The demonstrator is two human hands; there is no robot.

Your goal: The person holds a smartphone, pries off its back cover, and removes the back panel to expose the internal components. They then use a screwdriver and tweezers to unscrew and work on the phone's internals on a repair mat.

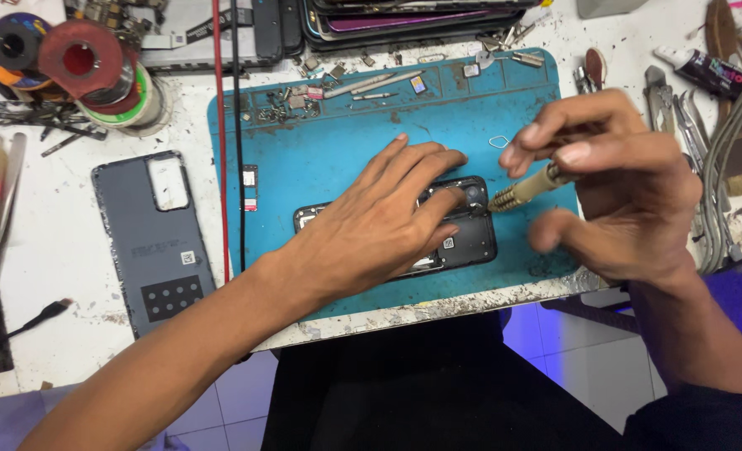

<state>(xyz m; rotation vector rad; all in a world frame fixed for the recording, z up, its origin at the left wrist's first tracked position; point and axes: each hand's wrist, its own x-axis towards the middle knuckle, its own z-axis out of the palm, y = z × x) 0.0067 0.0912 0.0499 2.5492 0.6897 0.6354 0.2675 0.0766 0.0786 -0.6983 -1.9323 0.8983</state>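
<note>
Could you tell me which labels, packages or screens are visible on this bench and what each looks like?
Grey back cover: left of the blue mat, with a small white square sticker.
Dark tube: top right, white cap, coloured print.
Stacked phones: top centre, dark, one purple face.
Opened phone: under the left hand, small white sticker.

Bare forearms; dark sleeve, perhaps, at right elbow.

Two hands: left hand [379, 225] at centre, right hand [622, 188] at 3 o'clock. One opened phone [463, 238] under the left hand. One screwdriver [526, 188] in the right hand. One blue work mat [321, 159]. One detached grey back cover [158, 242] at 9 o'clock. Three tape rolls [78, 63] at 10 o'clock. One tube [705, 71] at 2 o'clock. Loose screws [279, 108] at 12 o'clock: too small to count.
</note>
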